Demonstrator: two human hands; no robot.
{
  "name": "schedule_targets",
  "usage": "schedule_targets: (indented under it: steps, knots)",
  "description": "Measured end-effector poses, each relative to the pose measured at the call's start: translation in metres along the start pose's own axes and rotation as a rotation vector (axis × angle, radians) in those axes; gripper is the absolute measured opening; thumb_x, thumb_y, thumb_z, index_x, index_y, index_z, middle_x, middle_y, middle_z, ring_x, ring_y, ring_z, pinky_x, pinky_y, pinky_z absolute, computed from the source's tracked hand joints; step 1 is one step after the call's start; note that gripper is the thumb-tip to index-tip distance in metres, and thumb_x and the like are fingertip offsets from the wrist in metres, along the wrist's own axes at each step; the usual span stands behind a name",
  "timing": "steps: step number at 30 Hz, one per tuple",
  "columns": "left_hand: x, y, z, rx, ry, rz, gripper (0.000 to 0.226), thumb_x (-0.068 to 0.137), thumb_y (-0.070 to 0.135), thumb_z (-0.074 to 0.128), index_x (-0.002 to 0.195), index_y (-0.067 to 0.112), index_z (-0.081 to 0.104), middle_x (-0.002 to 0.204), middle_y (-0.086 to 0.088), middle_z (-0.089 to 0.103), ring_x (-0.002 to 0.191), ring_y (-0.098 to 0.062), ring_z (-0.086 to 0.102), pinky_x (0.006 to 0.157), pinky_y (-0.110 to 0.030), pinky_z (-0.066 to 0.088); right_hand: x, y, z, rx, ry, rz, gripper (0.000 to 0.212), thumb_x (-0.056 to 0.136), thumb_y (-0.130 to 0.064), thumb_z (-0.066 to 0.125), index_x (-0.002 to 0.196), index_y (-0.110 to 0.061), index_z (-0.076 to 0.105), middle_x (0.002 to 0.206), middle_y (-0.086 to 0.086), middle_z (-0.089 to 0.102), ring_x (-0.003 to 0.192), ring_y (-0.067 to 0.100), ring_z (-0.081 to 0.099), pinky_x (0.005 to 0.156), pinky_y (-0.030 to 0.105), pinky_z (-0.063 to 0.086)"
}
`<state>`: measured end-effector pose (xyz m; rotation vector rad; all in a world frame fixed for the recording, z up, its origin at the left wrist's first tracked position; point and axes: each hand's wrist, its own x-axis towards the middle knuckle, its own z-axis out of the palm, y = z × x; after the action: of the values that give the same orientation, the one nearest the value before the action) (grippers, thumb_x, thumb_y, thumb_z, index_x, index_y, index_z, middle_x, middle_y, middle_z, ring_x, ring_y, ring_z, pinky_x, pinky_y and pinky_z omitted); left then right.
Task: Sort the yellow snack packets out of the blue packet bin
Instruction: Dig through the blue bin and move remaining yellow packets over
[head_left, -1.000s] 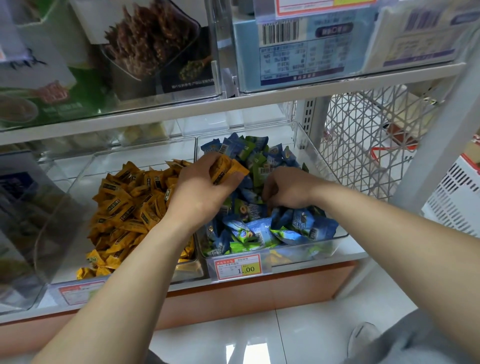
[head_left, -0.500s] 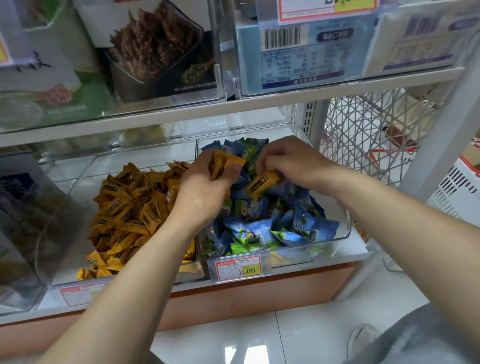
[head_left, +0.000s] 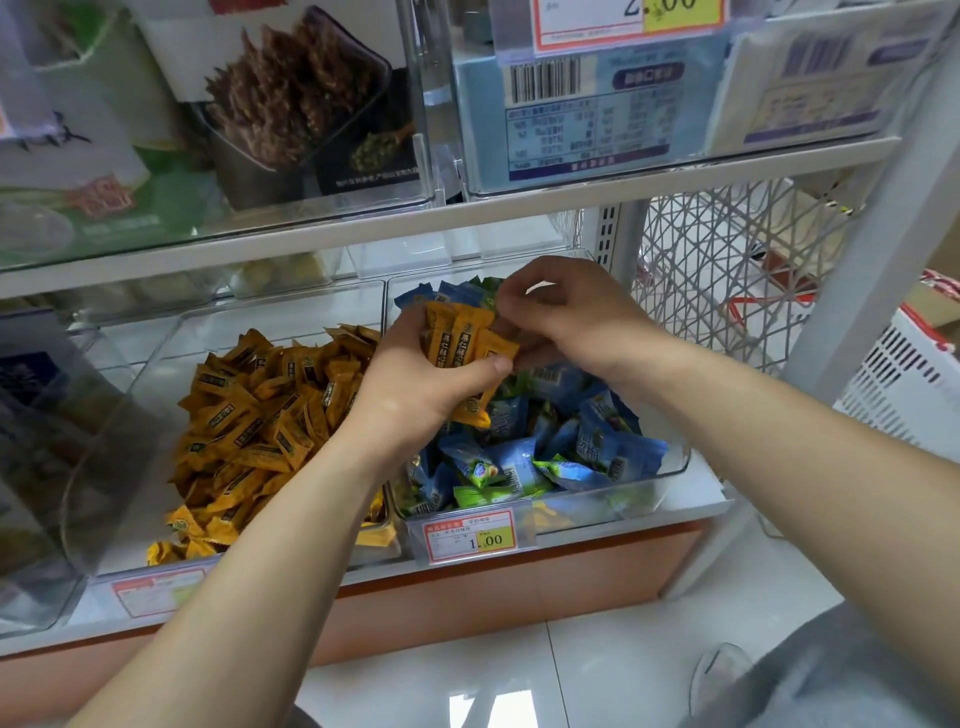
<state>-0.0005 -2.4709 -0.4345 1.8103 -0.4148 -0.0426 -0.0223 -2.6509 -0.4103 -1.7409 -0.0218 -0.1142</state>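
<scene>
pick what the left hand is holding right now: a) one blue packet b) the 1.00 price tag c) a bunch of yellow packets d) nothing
C: the left hand grips several yellow packets fanned out above the blue packet bin, while the right hand pinches at the bundle's right edge.

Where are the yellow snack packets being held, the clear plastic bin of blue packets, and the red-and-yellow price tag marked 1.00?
Yellow snack packets (head_left: 460, 338): head view, middle packet of the held bunch.
Clear plastic bin (head_left: 623, 499): head view, its front wall.
Red-and-yellow price tag (head_left: 470, 535): head view, its centre.
</scene>
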Motion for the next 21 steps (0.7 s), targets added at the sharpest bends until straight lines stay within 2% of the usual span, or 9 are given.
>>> schedule_targets:
  steps: [2, 4, 7, 9, 12, 16, 17, 19, 21]
  knots:
    - [0.0, -0.001, -0.002, 0.059, 0.029, 0.028, 0.04, 0.073, 0.023, 0.087, 0.1, 0.02, 0.058, 0.081, 0.008, 0.07, 0.069, -0.002, 0.067, 0.056, -0.016, 0.05, 0.005, 0.008, -0.017, -0.185, 0.01, 0.037, 0.013, 0.098, -0.027, 0.061, 0.105, -0.017, 0.064, 0.085, 0.0, 0.076, 0.078, 0.022, 0.074, 0.071, 0.04, 0.062]
    - [-0.001, -0.002, -0.003, 0.103, 0.058, 0.037, 0.04, 0.074, 0.025, 0.086, 0.1, 0.022, 0.057, 0.082, 0.008, 0.068, 0.069, -0.001, 0.065, 0.059, -0.014, 0.048, 0.009, 0.02, -0.03, -0.548, -0.012, 0.013, 0.012, 0.098, -0.029, 0.057, 0.108, -0.024, 0.062, 0.088, -0.009, 0.071, 0.085, 0.017, 0.07, 0.079, 0.036, 0.056]
    - [-0.001, -0.003, -0.005, 0.132, 0.081, 0.046, 0.04, 0.074, 0.027, 0.085, 0.1, 0.023, 0.055, 0.081, 0.009, 0.067, 0.067, 0.002, 0.064, 0.058, -0.012, 0.046, 0.012, 0.034, -0.028, -0.991, -0.316, 0.072, 0.015, 0.097, -0.034, 0.056, 0.109, -0.026, 0.061, 0.098, -0.01, 0.062, 0.099, 0.017, 0.061, 0.092, 0.036, 0.048]
    - [-0.001, -0.003, -0.005, 0.165, 0.084, 0.052, 0.041, 0.074, 0.03, 0.085, 0.1, 0.023, 0.055, 0.082, 0.009, 0.067, 0.068, 0.001, 0.064, 0.059, -0.013, 0.046, 0.014, 0.039, -0.019, -1.126, -0.463, 0.168, 0.019, 0.095, -0.036, 0.057, 0.106, -0.021, 0.063, 0.103, -0.003, 0.066, 0.097, 0.02, 0.062, 0.088, 0.038, 0.053]
    - [-0.001, -0.003, -0.004, 0.193, 0.084, 0.05, 0.039, 0.073, 0.03, 0.086, 0.096, 0.024, 0.056, 0.081, 0.009, 0.068, 0.068, 0.0, 0.064, 0.06, -0.013, 0.047, 0.018, 0.039, -0.017, -1.189, -0.493, 0.256, 0.026, 0.093, -0.037, 0.059, 0.104, -0.015, 0.066, 0.097, 0.003, 0.067, 0.088, 0.021, 0.064, 0.079, 0.036, 0.055]
    - [-0.003, -0.002, -0.004, 0.234, 0.056, 0.064, 0.038, 0.074, 0.031, 0.085, 0.097, 0.021, 0.057, 0.082, 0.007, 0.068, 0.07, 0.0, 0.063, 0.06, -0.01, 0.044, 0.02, 0.037, -0.017, -1.166, -0.52, 0.329, 0.024, 0.094, -0.037, 0.057, 0.081, -0.016, 0.06, 0.074, -0.002, 0.058, 0.065, 0.013, 0.053, 0.057, 0.028, 0.039]
    - [-0.003, -0.002, -0.004, 0.24, 0.052, 0.068, 0.039, 0.074, 0.032, 0.085, 0.098, 0.021, 0.057, 0.083, 0.006, 0.067, 0.071, -0.001, 0.063, 0.06, -0.01, 0.044, 0.02, 0.038, -0.017, -1.168, -0.531, 0.348, 0.023, 0.094, -0.038, 0.057, 0.087, -0.017, 0.061, 0.078, -0.003, 0.058, 0.066, 0.011, 0.053, 0.057, 0.028, 0.037]
    - [-0.004, -0.001, -0.005, 0.25, 0.049, 0.066, 0.04, 0.074, 0.034, 0.085, 0.098, 0.021, 0.056, 0.084, 0.006, 0.067, 0.072, -0.002, 0.062, 0.061, -0.012, 0.045, 0.019, 0.043, -0.018, -1.187, -0.586, 0.378, 0.041, 0.094, -0.043, 0.056, 0.125, -0.017, 0.058, 0.108, 0.0, 0.063, 0.087, 0.013, 0.058, 0.067, 0.027, 0.041]
    - [-0.004, -0.001, -0.005, 0.255, 0.045, 0.061, 0.039, 0.074, 0.034, 0.085, 0.097, 0.022, 0.055, 0.084, 0.006, 0.066, 0.071, -0.001, 0.062, 0.061, -0.013, 0.045, 0.018, 0.048, -0.019, -1.147, -0.587, 0.386, 0.068, 0.092, -0.046, 0.056, 0.152, -0.023, 0.034, 0.146, 0.002, 0.049, 0.122, 0.022, 0.052, 0.089, 0.029, 0.041]
